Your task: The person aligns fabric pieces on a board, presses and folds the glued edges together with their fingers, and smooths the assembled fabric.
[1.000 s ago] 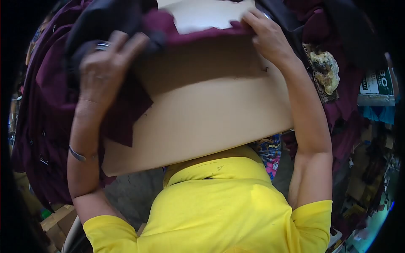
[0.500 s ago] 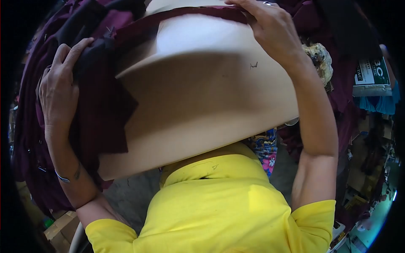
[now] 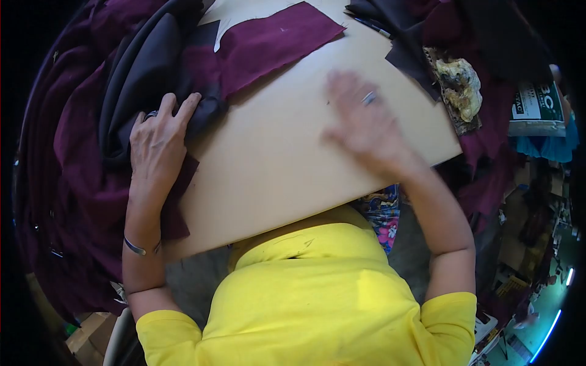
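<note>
My left hand [image 3: 160, 137] lies on bunched dark grey cloth [image 3: 137, 91] at the left of the board, fingers apart and bent a little over the folds. A ring and a wrist bangle show on it. My right hand [image 3: 366, 125] is smeared by motion over the bare middle of the tan board [image 3: 274, 165], its fingers and thumb spread and nothing in them. Beyond it, a maroon cloth piece [image 3: 274, 52] lies flat on the board, with a small pale mark on it. Another maroon piece hangs below my left wrist, partly hidden.
Maroon cloth [image 3: 73, 183] is heaped along the left side. Dark cloth pieces [image 3: 415, 67] and a pen-like object [image 3: 371, 25] lie at the board's far right. A crumpled yellowish lump [image 3: 461, 91] sits at its right edge, near a green and white packet [image 3: 537, 107].
The maroon piece that was raised between both hands now lies flat on the board. My right hand has come down and nearer, off the cloth. My left hand has moved right and nearer.
</note>
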`<action>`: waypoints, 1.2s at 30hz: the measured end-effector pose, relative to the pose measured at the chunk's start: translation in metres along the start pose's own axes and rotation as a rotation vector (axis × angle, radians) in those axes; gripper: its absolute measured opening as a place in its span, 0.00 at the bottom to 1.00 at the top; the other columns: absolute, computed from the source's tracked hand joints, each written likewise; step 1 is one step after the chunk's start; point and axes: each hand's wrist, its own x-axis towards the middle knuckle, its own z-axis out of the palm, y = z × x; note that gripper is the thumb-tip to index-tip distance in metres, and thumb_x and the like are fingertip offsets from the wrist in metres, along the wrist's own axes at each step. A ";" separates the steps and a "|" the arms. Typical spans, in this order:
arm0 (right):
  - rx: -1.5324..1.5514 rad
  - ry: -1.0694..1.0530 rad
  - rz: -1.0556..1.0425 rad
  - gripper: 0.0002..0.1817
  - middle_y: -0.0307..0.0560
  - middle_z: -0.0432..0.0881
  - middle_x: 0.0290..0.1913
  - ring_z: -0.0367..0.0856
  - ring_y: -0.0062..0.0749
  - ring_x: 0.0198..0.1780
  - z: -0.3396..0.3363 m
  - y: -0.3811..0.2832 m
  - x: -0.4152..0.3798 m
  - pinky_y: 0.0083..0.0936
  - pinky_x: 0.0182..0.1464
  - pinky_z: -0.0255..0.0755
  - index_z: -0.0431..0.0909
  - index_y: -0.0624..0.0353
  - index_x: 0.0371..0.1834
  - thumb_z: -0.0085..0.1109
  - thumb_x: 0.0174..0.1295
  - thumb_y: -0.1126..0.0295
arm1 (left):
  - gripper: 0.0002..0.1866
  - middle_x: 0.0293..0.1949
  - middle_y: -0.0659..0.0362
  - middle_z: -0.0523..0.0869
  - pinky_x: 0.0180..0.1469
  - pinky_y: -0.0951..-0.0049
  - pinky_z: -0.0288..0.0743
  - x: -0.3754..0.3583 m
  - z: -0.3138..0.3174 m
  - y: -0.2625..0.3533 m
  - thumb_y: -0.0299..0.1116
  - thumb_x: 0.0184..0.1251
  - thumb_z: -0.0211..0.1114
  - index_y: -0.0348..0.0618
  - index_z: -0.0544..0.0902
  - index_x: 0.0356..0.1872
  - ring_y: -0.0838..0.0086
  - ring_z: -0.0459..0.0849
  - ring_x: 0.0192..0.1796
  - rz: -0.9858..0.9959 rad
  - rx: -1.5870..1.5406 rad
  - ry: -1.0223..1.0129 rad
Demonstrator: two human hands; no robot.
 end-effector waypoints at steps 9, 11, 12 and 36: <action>0.201 -0.062 -0.305 0.44 0.57 0.50 0.72 0.45 0.47 0.74 -0.001 -0.073 0.005 0.45 0.72 0.39 0.51 0.64 0.70 0.50 0.58 0.43 | 0.34 0.37 0.56 0.73 0.40 0.63 0.70 0.002 0.017 -0.007 0.14 0.44 0.57 0.55 0.74 0.57 0.60 0.79 0.32 0.003 -0.012 0.098; 0.019 -0.087 -0.048 0.43 0.55 0.49 0.73 0.44 0.46 0.75 -0.008 -0.027 0.023 0.40 0.73 0.38 0.51 0.61 0.71 0.47 0.60 0.42 | 0.30 0.38 0.56 0.74 0.44 0.59 0.72 0.003 0.018 -0.012 0.16 0.48 0.56 0.54 0.76 0.55 0.62 0.80 0.30 0.009 0.001 0.131; -0.075 -0.066 0.082 0.42 0.55 0.48 0.74 0.44 0.46 0.75 -0.011 0.002 0.031 0.38 0.74 0.37 0.51 0.61 0.71 0.45 0.62 0.41 | 0.28 0.38 0.56 0.75 0.46 0.58 0.73 0.004 0.019 -0.013 0.17 0.50 0.55 0.54 0.76 0.54 0.63 0.81 0.29 0.012 0.006 0.151; 0.297 -0.066 -0.445 0.42 0.63 0.60 0.67 0.53 0.53 0.70 -0.002 -0.114 0.015 0.44 0.72 0.42 0.59 0.64 0.65 0.48 0.57 0.41 | 0.29 0.38 0.60 0.76 0.42 0.68 0.75 0.021 0.057 -0.046 0.18 0.46 0.56 0.54 0.76 0.54 0.66 0.81 0.32 0.106 -0.034 0.367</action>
